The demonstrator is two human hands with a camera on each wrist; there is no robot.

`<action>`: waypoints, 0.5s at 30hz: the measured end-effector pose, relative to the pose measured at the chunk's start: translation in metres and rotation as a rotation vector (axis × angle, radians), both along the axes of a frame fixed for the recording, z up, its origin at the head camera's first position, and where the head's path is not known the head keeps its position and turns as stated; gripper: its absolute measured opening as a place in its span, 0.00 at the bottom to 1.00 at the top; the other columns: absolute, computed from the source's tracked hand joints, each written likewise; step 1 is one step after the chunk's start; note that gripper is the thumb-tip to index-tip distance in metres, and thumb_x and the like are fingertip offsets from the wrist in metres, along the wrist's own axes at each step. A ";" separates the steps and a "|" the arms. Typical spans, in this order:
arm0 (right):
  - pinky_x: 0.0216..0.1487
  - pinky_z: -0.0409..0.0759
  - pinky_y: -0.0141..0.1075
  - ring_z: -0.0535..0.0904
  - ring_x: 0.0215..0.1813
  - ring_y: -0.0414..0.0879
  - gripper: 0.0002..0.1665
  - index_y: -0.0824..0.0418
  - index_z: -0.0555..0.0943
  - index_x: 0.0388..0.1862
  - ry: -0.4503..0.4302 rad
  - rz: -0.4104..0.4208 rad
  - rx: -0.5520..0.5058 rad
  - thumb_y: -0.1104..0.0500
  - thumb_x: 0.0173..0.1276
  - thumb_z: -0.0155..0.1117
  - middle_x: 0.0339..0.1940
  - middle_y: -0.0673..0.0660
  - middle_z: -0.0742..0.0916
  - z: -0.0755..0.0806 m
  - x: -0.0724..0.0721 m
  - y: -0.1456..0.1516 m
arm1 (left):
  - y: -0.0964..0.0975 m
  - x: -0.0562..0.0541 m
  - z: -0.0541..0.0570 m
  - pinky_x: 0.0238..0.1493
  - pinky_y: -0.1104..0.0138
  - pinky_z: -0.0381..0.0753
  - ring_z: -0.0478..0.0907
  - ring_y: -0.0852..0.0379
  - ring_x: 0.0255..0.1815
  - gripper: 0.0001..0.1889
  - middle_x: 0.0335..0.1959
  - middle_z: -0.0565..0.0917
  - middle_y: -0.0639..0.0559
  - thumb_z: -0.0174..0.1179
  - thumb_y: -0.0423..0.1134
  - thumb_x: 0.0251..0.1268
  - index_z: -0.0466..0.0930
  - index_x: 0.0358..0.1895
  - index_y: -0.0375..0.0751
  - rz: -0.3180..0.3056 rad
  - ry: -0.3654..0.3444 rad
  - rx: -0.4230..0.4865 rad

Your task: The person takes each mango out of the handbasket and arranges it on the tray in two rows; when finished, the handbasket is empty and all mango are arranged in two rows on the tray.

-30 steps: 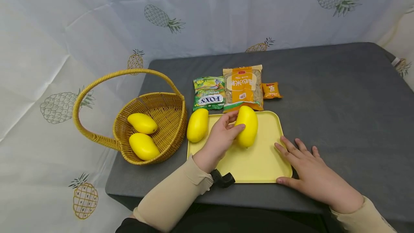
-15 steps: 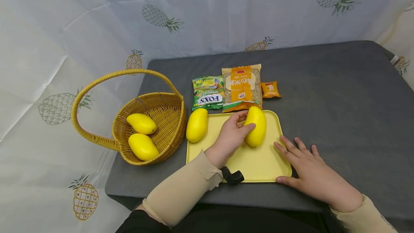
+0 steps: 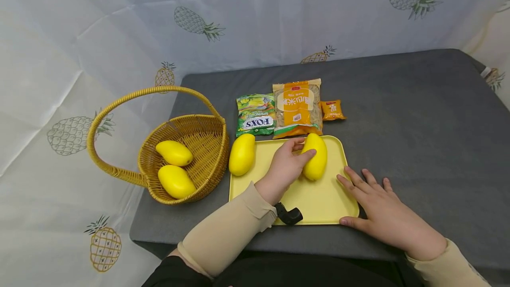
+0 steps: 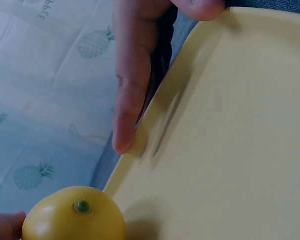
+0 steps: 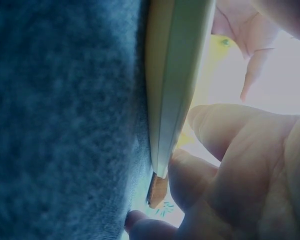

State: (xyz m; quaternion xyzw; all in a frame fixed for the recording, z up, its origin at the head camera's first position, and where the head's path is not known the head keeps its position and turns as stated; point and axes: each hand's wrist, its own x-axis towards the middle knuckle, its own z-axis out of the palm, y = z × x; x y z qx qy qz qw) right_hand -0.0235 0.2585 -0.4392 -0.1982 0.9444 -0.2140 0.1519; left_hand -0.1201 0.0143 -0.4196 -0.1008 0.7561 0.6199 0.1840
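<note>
My left hand (image 3: 284,165) grips a yellow mango (image 3: 315,157) between thumb and fingers, over the right part of a pale yellow tray (image 3: 314,207). The left wrist view shows this mango (image 4: 75,215) end-on, with a green stem spot. My right hand (image 3: 382,211) rests at the tray's right edge, fingers spread and thumb near the front corner. Seen from the right wrist, its fingers (image 5: 230,130) lie along the tray's side wall (image 5: 177,75). A second mango (image 3: 242,155) lies at the tray's back left corner.
At the left stands a wicker basket (image 3: 211,163) with a tall handle, holding two mangoes (image 3: 175,180). Behind the tray lie a green FOX'S bag (image 3: 256,114), a larger noodle-like packet (image 3: 297,107) and a small orange packet (image 3: 333,110). A dark grey cloth (image 3: 418,114) covers the table.
My left hand has carried the gripped mango to the right over the tray, then almost stopped, dipping slightly. My right hand and the other things have stayed in place.
</note>
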 end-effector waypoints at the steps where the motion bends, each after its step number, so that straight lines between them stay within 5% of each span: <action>1: 0.72 0.53 0.87 0.54 0.87 0.81 0.63 0.47 0.65 0.91 0.000 0.000 -0.001 0.24 0.64 0.76 0.93 0.59 0.61 0.000 0.000 0.000 | 0.001 0.000 0.000 0.68 0.53 0.86 0.82 0.51 0.65 0.27 0.66 0.84 0.50 0.73 0.47 0.77 0.80 0.74 0.51 -0.003 0.004 -0.019; 15: 0.72 0.53 0.87 0.54 0.87 0.81 0.63 0.48 0.65 0.91 0.012 -0.001 0.003 0.25 0.64 0.77 0.93 0.60 0.61 -0.001 0.002 0.000 | 0.001 0.002 0.001 0.55 0.60 0.87 0.83 0.56 0.53 0.28 0.61 0.86 0.52 0.72 0.54 0.76 0.81 0.73 0.50 -0.059 0.093 -0.217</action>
